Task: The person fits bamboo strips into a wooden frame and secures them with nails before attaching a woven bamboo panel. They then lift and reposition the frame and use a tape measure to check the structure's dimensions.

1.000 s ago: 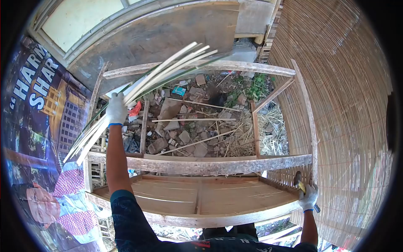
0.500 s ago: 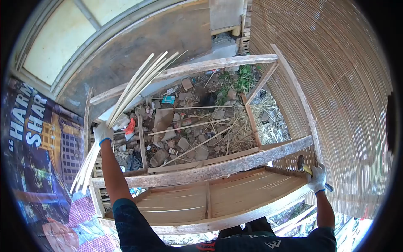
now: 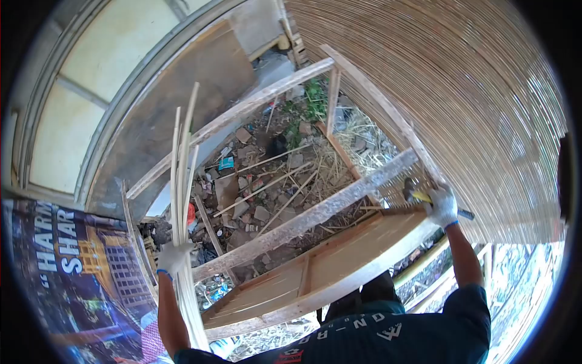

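My left hand (image 3: 174,259), in a white work glove, is closed around a bundle of long pale bamboo strips (image 3: 182,158) that stand nearly upright at the left of the frame. My right hand (image 3: 442,206), gloved too, grips a hammer (image 3: 421,195) with a yellow and black handle. Its dark head points left, beside the corner of a wooden frame (image 3: 315,212). Below the frame's near beam lies a panel of flat bamboo slats (image 3: 345,242) with a wooden rim.
Rubble and rubbish (image 3: 242,200) cover the ground inside the frame, with loose sticks and straw (image 3: 339,161). A woven bamboo wall (image 3: 461,109) rises on the right. A printed banner (image 3: 73,279) hangs at the left, below pale window panels (image 3: 115,54).
My view has turned and tilted. The bamboo strips have swung from leaning right to nearly upright, and my left hand is lower and closer. My right hand still holds the hammer.
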The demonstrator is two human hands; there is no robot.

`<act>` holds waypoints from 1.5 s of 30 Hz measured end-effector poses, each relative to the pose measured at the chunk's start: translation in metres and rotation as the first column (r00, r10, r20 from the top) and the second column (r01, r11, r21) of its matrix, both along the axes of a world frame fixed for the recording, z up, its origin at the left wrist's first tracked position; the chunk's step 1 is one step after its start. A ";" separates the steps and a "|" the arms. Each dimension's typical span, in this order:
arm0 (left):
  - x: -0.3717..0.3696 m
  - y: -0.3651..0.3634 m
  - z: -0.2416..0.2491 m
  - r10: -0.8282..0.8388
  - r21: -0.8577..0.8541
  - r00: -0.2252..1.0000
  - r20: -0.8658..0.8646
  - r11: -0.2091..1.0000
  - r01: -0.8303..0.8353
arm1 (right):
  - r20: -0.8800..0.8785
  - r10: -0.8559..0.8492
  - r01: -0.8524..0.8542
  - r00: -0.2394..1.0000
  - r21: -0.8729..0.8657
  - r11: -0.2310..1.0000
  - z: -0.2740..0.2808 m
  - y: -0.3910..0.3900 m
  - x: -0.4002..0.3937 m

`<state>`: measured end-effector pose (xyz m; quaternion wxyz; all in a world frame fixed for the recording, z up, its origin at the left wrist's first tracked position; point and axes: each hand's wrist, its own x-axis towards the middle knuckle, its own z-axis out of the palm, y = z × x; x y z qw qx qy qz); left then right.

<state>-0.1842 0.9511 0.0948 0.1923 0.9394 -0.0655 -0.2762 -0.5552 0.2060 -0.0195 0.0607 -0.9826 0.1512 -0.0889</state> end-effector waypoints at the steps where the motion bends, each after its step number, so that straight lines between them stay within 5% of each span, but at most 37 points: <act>1: -0.021 -0.025 0.018 0.081 -0.153 0.992 -0.098 0.984 -0.095 | 0.082 0.028 -0.027 0.996 -0.015 1.000 0.000 0.000 0.002; 6: -0.095 -0.125 0.059 0.115 -0.441 0.897 -0.427 0.839 -0.318 | 0.169 -0.002 0.003 0.986 0.000 1.000 -0.002 0.000 -0.001; 10: -0.141 -0.215 0.056 0.005 -0.552 0.672 -0.741 0.565 -0.613 | 0.114 -0.044 0.043 0.993 0.008 0.999 -0.004 -0.002 -0.010; 12: -0.156 -0.252 0.052 -0.123 -0.586 0.647 -0.752 0.573 -0.573 | 0.013 -0.115 0.114 0.993 0.076 0.991 -0.003 -0.002 -0.010; 14: -0.177 -0.290 0.050 -0.214 -0.631 0.650 -0.729 0.578 -0.517 | 0.123 -0.052 0.049 0.991 0.024 0.998 -0.018 -0.009 -0.013; 18: -0.236 -0.357 0.063 -0.103 -0.508 0.684 -0.722 0.750 -0.424 | 0.242 -0.103 0.104 0.965 0.010 0.995 -0.022 -0.007 -0.020; 22: -0.291 -0.399 0.048 -0.306 -0.469 0.786 -0.537 0.883 0.024 | 0.300 -0.277 0.266 0.913 0.076 0.961 -0.021 0.005 -0.030; 25: -0.324 -0.417 0.025 -0.526 -0.503 0.774 -0.352 0.804 0.318 | 0.616 -0.353 0.291 0.704 0.203 0.935 -0.029 0.026 -0.050; 28: -0.371 -0.445 0.042 -0.572 -0.451 0.762 -0.303 0.791 0.414 | 0.441 -0.738 0.248 0.510 0.746 0.618 -0.047 0.077 -0.091; 31: -0.411 -0.474 0.065 -0.494 -0.353 0.779 -0.387 0.859 0.370 | 0.216 -0.893 0.164 0.395 0.940 0.299 -0.009 0.114 -0.144; 34: -0.426 -0.506 0.056 -0.565 -0.501 0.803 -0.190 0.759 0.415 | 0.147 -0.888 0.182 0.436 0.952 0.247 0.025 0.119 -0.196; 37: -0.449 -0.560 0.096 -0.546 -0.744 0.831 -0.103 0.597 0.300 | 0.243 -0.804 0.070 0.542 0.941 0.332 0.043 0.107 -0.236; 40: -0.455 -0.614 0.099 -0.661 -0.869 0.750 0.024 0.356 0.342 | 0.463 -0.626 -0.063 0.628 0.832 0.551 0.080 0.086 -0.256; 43: -0.490 -0.667 0.111 -0.707 -0.950 0.701 0.099 0.143 0.279 | 0.428 -0.656 -0.118 0.622 0.879 0.462 0.092 0.069 -0.270; 44: -0.499 -0.680 0.112 -0.727 -0.978 0.685 0.043 0.111 0.179 | 0.562 -0.689 -0.400 0.457 0.822 0.405 0.095 0.061 -0.265; 45: -0.507 -0.692 0.110 -0.745 -0.994 0.667 -0.007 0.077 0.076 | 0.449 -0.676 -0.102 0.584 0.867 0.488 0.098 0.049 -0.289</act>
